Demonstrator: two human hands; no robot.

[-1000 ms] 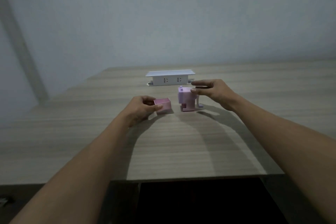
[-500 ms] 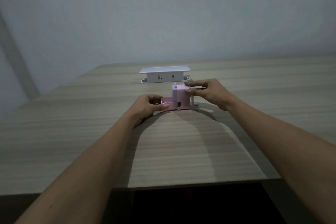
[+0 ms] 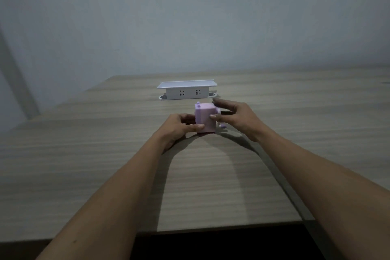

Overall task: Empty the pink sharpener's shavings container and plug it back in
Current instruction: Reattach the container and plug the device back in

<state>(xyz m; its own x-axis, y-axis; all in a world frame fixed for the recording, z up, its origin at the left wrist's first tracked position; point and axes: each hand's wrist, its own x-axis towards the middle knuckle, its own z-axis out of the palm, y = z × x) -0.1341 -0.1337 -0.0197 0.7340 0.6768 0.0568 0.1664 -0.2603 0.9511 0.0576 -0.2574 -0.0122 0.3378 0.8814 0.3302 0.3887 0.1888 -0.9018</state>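
The table (image 3: 105,164) carries my work, the socket box (image 3: 186,91) just beyond it. The sharpener (image 3: 205,119) stands between my hands: my right hand (image 3: 238,118) clasps its top to brace it, while my left hand (image 3: 181,126) presses the container home, now hidden.

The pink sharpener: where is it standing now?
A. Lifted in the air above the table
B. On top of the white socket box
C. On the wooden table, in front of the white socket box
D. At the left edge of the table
C: the pink sharpener rests on the wooden table, nearer the camera than the white socket box, between the left hand and the right hand.
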